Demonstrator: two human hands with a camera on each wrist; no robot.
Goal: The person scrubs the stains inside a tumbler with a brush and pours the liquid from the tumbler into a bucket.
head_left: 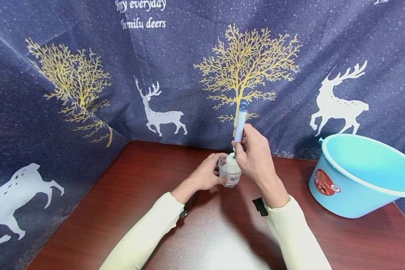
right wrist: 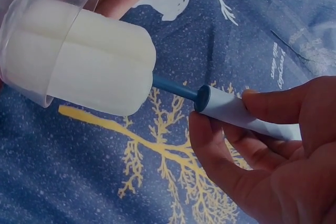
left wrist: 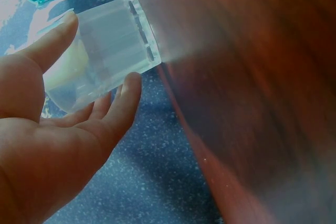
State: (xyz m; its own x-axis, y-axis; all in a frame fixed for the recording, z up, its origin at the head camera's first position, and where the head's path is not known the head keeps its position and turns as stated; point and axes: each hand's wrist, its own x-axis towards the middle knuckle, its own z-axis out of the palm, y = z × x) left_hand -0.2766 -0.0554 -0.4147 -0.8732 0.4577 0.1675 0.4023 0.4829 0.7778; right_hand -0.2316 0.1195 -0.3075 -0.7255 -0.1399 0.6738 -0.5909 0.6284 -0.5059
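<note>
My left hand (head_left: 206,173) holds a clear cup (head_left: 231,181) from its left side, with thumb and fingers spread around the wall. In the left wrist view the cup's thick base (left wrist: 143,30) faces the wooden table; whether they touch I cannot tell. A sponge cup brush (head_left: 241,122) has its white foam head (right wrist: 107,59) partly inside the cup, the rest rising above the rim. My right hand (head_left: 257,157) grips the brush by its pale blue handle (right wrist: 226,109), thumb and fingers closed round the lower part. The handle points upward, slightly tilted.
A light blue bucket (head_left: 352,198) with a red sticker stands at the right of the reddish-brown wooden table (head_left: 141,176). Behind the table hangs a dark blue cloth (head_left: 179,67) printed with white deer and yellow trees. Dark straps sit near both sleeve cuffs.
</note>
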